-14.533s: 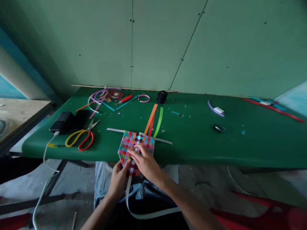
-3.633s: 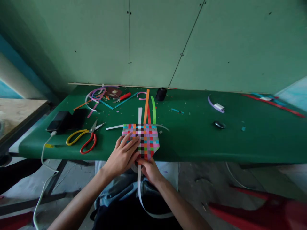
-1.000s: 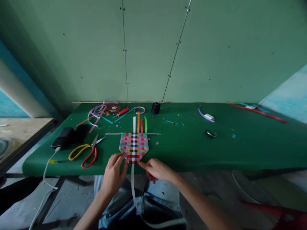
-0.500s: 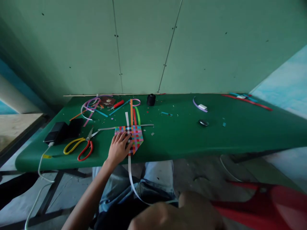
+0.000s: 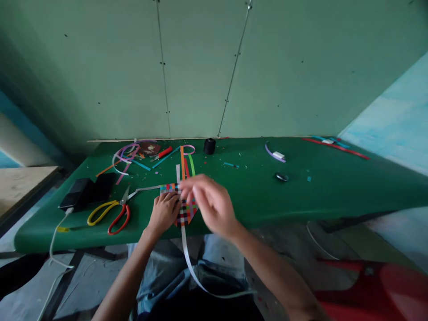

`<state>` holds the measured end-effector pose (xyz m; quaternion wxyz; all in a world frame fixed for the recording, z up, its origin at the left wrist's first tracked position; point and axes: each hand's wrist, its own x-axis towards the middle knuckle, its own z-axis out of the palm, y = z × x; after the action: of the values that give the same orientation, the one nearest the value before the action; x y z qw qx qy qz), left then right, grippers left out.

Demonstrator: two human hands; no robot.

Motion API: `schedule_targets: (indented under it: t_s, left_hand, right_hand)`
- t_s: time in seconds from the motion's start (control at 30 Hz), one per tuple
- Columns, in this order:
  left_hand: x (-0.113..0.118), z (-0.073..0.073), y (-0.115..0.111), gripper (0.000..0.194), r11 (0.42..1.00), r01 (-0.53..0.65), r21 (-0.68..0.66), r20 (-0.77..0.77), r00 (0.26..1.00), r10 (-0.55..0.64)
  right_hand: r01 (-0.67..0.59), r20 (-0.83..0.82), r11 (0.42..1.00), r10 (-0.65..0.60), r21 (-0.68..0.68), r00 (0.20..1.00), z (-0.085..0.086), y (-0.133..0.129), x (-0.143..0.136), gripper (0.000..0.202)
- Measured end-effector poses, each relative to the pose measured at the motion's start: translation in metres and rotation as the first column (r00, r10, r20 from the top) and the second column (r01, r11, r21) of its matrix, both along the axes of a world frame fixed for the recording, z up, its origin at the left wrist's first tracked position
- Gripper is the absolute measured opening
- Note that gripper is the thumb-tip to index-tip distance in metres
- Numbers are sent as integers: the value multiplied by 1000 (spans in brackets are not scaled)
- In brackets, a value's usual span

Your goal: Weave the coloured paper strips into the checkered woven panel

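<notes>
A small mat woven from many-coloured flat strips (image 5: pixel 169 188) lies near the table's front edge. My left hand (image 5: pixel 164 211) rests on its left part, palm down with fingers stretched over the weave. Above the right part hovers my right hand (image 5: pixel 212 203), fingers bent and blurred; whether they hold anything cannot be made out. Loose ends stick out at the far side: an orange strip (image 5: pixel 182 162), a green strip (image 5: pixel 191 165), a red one and a white one. A long white strip (image 5: pixel 187 258) hangs from the near edge across my lap. Another thin pale strip (image 5: pixel 149 188) extends left.
Scissors (image 5: pixel 117 207) with yellow and red handles lie left of the mat, beside a black device (image 5: pixel 77 194) with a white cable. Behind are tangled strips (image 5: pixel 129 154), a red-handled cutter (image 5: pixel 163 152) and a black spool (image 5: pixel 209 146). A dark oval object (image 5: pixel 281 177) lies right.
My right hand has come up from low in front of my body to over the mat. My left hand stays on the mat. The view has tilted slightly upward.
</notes>
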<state>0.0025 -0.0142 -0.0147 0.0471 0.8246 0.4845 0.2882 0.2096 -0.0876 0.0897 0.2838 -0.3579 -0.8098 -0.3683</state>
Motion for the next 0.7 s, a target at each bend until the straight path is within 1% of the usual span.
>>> schedule_targets:
  t_s: [0.03,0.07,0.1,0.13,0.17,0.2,0.23,0.27,0.33,0.4,0.5,0.6,0.63,0.7]
  left_hand:
    - [-2,3,5,32,1000,-4,-18,-25,1000,3]
    - [-3,5,11,30,999,-15,-32,-51,999,13]
    - [-4,7,17,28,999,-26,-41,-67,997,23]
    - [-5,8,23,27,999,-27,-44,-69,997,24]
    - [-7,7,29,26,999,-19,-41,-64,998,16]
    - [-8,5,34,25,1000,-6,-31,-53,999,5]
    - [-9,3,39,23,1000,9,-18,-36,999,-9]
    - [-11,0,43,21,1000,23,-7,-14,1000,-23]
    - [-14,-6,49,19,999,37,5,36,999,-37]
    - [-16,-10,52,17,999,39,3,66,997,-39]
    - [-16,-10,54,14,999,42,-5,61,997,-41]
    - [-14,-6,56,17,998,55,-8,58,997,-55]
    - [-14,-5,58,19,998,61,-10,57,997,-60]
    - [-13,-2,61,24,998,67,-14,57,996,-66]
  right_hand:
    - [-134,-277,971,76,-199,958,-2,40,-1,35]
    - [-304,-505,882,89,-360,859,-6,77,-4,33]
    - [-452,-657,761,45,-465,752,-12,110,-8,32]
    - [-545,-751,666,-35,-509,659,-19,137,-11,30]
    - [-589,-764,581,-90,-561,639,-27,157,-14,27]
    - [-607,-747,512,-112,-608,655,-36,171,-17,26]
    - [-614,-723,458,-99,-643,683,-46,180,-18,26]
    - [-609,-694,423,-70,-671,716,-55,184,-18,28]
    - [-582,-639,397,-14,-710,769,-71,183,-16,32]
    - [-567,-608,401,30,-719,793,-84,178,-13,34]
    - [-578,-624,445,55,-684,780,-98,172,-9,32]
    - [-565,-616,488,69,-665,785,-108,170,-7,32]
    - [-552,-596,499,86,-668,798,-111,169,-7,34]
    - [-530,-542,506,138,-681,829,-116,169,-6,45]
